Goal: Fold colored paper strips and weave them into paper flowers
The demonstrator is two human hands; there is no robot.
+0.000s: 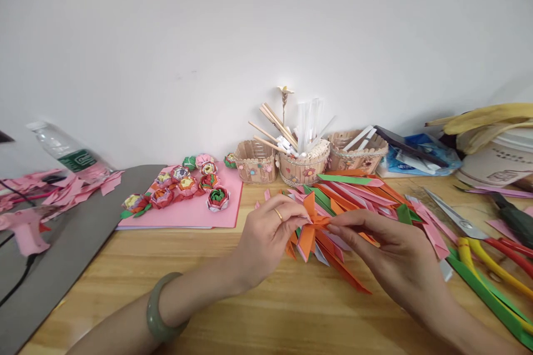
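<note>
Holds an orange folded-paper piece (pixel 307 241) over the near side of a heap of paper strips (pixel 366 194) on the wooden table (pixel 200 299). Looks bright orange, with flat arms spreading from a narrow middle and a thin pale edge along the lowest arm. Pinches one side between thumb and fingers of the left hand (pixel 266 238), the other likewise in the right hand (pixel 395 249). Wears one gold ring (pixel 278 213) and one green bangle (pixel 156 310) on the left. Counts about eleven paper flowers (pixel 187 184), most on a pink sheet (pixel 225 208); three small baskets (pixel 255 169); one bottle (pixel 79 158); one pink glue gun (pixel 27 227); one pair of red-handled scissors (pixel 466 226). Cannot count the overlapping strips.
</note>
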